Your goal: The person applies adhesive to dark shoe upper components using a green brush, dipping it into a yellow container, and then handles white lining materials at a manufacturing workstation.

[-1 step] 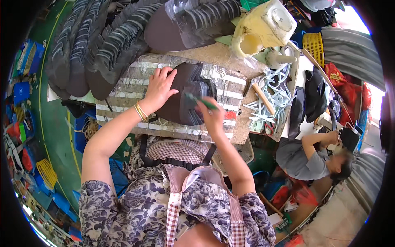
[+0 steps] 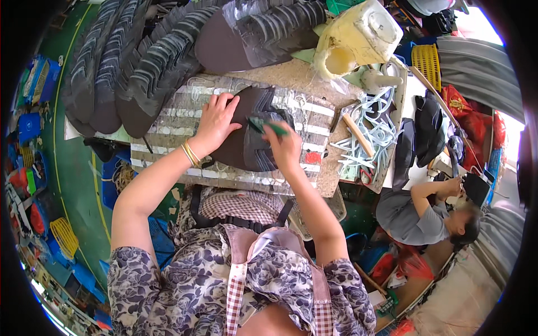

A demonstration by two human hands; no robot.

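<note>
On the striped work board (image 2: 171, 120) lies a stack of dark brown, rounded sheet pieces (image 2: 232, 150), fanned out so that their grey-black edges step toward the right. My left hand (image 2: 216, 122) presses on the left part of the stack, fingers stretched and thumb apart. In my right hand (image 2: 284, 147) is a flat green brush-like tool (image 2: 270, 129), gripped between thumb and fingers. Its front end lies over the stepped edges of the stack; motion blur hides its tip.
More fanned dark pieces (image 2: 159, 70) cover the far left and back. A cut yellowish plastic jug (image 2: 358, 36) stands at the far right, near pale strips (image 2: 367, 120) and a wooden stick (image 2: 358, 134). A person in grey (image 2: 412, 215) sits at the right.
My right hand has shifted slightly left and toward the far side, carrying the green tool across the stepped edges. My left hand has stayed almost in place.
</note>
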